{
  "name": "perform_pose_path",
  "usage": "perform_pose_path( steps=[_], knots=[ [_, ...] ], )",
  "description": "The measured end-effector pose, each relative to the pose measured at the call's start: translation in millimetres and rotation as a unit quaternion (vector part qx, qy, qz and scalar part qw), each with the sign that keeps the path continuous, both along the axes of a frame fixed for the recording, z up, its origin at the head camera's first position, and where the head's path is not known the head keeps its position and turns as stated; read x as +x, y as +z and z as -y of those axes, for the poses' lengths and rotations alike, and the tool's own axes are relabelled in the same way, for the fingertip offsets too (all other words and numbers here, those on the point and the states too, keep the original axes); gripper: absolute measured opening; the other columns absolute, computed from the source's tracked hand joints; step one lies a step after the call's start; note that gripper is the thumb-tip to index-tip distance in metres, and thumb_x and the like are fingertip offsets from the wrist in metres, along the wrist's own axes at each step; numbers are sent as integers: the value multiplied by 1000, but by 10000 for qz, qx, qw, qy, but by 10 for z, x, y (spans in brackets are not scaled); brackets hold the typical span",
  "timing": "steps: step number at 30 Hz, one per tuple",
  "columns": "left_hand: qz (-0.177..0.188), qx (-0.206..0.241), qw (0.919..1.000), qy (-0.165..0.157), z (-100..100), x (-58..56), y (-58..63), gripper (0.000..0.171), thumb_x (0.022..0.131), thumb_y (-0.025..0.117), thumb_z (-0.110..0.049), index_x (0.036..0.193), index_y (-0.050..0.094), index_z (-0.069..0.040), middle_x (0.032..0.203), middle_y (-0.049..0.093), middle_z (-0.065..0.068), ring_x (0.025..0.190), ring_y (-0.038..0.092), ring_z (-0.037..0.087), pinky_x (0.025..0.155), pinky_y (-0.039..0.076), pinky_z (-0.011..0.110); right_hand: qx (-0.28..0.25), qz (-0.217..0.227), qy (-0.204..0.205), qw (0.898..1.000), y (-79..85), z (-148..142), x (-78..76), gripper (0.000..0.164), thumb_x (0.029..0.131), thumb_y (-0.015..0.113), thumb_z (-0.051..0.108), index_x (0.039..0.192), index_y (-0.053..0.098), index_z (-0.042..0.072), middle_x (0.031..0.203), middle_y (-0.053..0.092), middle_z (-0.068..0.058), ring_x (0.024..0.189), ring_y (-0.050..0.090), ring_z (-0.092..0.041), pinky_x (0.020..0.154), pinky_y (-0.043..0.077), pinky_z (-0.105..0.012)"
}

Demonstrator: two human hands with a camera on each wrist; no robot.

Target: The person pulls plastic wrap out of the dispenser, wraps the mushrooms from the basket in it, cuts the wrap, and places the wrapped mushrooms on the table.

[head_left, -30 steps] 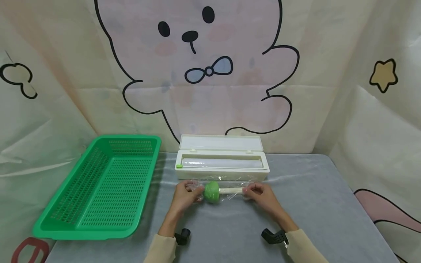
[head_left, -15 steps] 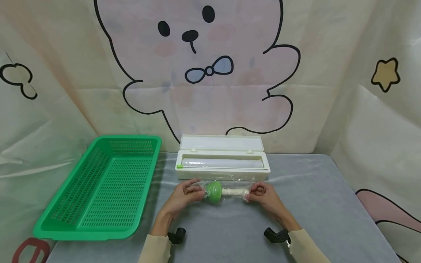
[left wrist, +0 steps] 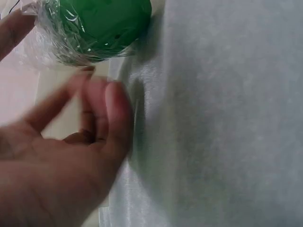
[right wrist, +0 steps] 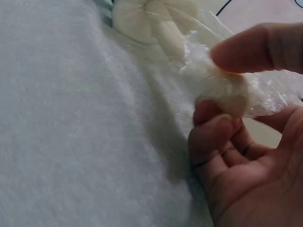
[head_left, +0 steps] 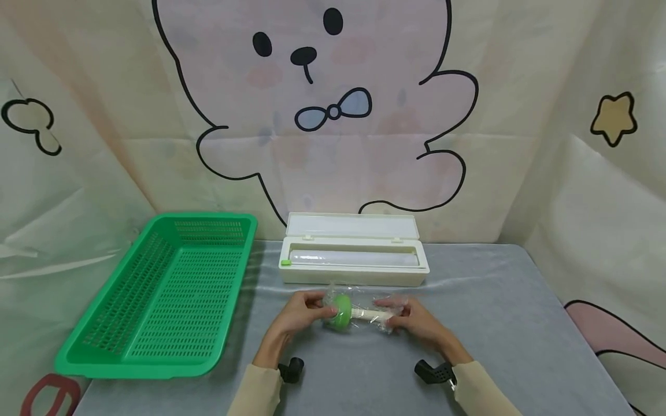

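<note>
A mushroom-shaped piece with a green cap [head_left: 341, 312] and an off-white stem [head_left: 370, 315] lies sideways between the hands, loosely wrapped in clear cling film [head_left: 359, 294]. At the cap end is the left hand [head_left: 299, 318]. In the left wrist view its thumb and several fingers are loosely bent below the green cap [left wrist: 104, 23], while one finger [left wrist: 14, 30] reaches the crumpled film. The right hand [head_left: 418, 323] grips the stem's film-covered end [right wrist: 234, 94], fingers below it and a digit above. The right wrist view also shows the cap's pale underside [right wrist: 132, 16].
Behind the hands stands a white cling-film dispenser [head_left: 354, 277] with its lid raised, a roll inside and a green slider at its left end. A green perforated basket [head_left: 151, 370] sits at left. Grey cloth [head_left: 494, 335] covers the table; a printed curtain [head_left: 551, 190] surrounds it.
The film has drawn closer around the cap and stem. The wrapped piece has come slightly nearer the person. The left hand has let go of the film's end and shifted toward the cap.
</note>
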State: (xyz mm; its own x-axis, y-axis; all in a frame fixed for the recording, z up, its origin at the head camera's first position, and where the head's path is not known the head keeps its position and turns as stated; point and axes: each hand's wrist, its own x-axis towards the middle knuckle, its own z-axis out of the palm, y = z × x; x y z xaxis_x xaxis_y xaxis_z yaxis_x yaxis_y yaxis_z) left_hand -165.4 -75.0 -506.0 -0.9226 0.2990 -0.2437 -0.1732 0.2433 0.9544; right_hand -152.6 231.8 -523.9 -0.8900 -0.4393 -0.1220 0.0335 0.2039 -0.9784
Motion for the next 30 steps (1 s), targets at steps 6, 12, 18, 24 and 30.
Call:
perform_pose_path(
  steps=[6,12,18,24,30],
  knots=[
    [-141,365,9973,-617,-14,-29,21,34,93,77,-27,111,70,1,100,72,5,91,63,16,81,49,34,-1055,414,250,9932,-6,-8,1,41,90,61,-3,130,67,-1,131,64,-6,74,51,-5,60,43,-18],
    [199,943,9920,-820,-77,-36,11,48,103,59,-39,124,60,5,106,66,7,91,58,13,80,48,29,-1731,572,572,9816,35,-15,-11,39,99,51,-1,130,70,10,127,68,7,69,49,-2,57,41,-15],
    [-273,884,9935,-663,-163,-12,41,51,107,49,-41,136,61,-1,127,64,11,108,56,17,92,43,33,-1757,591,451,9816,74,10,-4,36,101,47,2,129,69,5,125,70,7,64,48,-1,56,40,-14],
    [-926,1098,9894,-191,-257,-5,48,38,107,54,-25,130,66,3,137,63,13,135,50,28,111,39,44,-1797,673,206,9812,81,36,5,35,103,45,3,131,65,-3,111,72,0,64,55,0,54,44,-13],
    [-1477,789,9858,111,-283,10,78,39,108,52,-28,132,66,-1,138,62,10,137,49,25,113,37,49,-1752,695,207,9819,94,55,10,37,104,44,6,134,55,-14,99,70,-2,63,57,-1,52,42,-13]
  ],
)
